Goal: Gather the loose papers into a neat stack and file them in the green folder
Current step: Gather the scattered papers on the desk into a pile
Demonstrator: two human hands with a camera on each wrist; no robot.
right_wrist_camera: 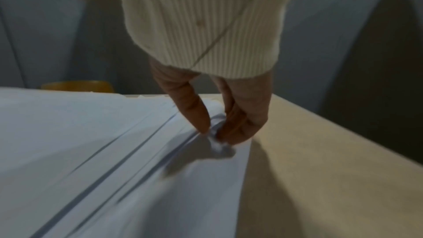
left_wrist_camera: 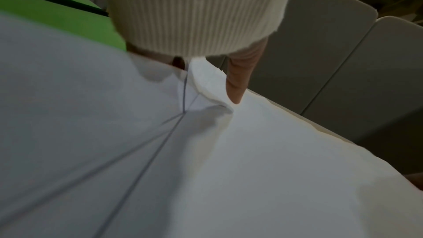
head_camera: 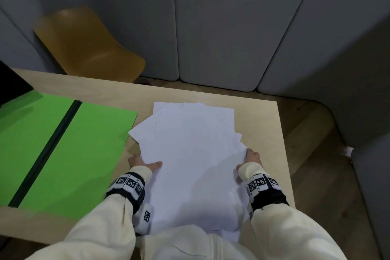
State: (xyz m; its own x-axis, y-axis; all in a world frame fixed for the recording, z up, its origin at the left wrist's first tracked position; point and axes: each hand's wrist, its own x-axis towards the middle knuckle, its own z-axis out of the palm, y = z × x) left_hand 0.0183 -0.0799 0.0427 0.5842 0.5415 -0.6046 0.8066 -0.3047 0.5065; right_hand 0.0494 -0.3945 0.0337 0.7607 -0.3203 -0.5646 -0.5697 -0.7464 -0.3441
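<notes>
Several white papers [head_camera: 190, 154] lie in a loose, fanned pile on the wooden table [head_camera: 266, 124], their near end hanging toward my body. My left hand [head_camera: 145, 163] grips the pile's left edge, thumb on top and fingers underneath; the left wrist view shows the thumb [left_wrist_camera: 238, 86] pressing the sheets [left_wrist_camera: 206, 169]. My right hand [head_camera: 251, 157] pinches the right edge, and the right wrist view shows its fingers [right_wrist_camera: 199, 115] crumpling the paper [right_wrist_camera: 114, 151] there. The green folder [head_camera: 63, 150] lies open and flat to the left, partly under the papers' corner.
A mustard-yellow chair [head_camera: 88, 44] stands behind the table's far edge. Grey padded wall panels [head_camera: 232, 23] surround the table at the back and right. A dark object [head_camera: 12, 84] sits at the far left corner. Bare tabletop runs along the right side.
</notes>
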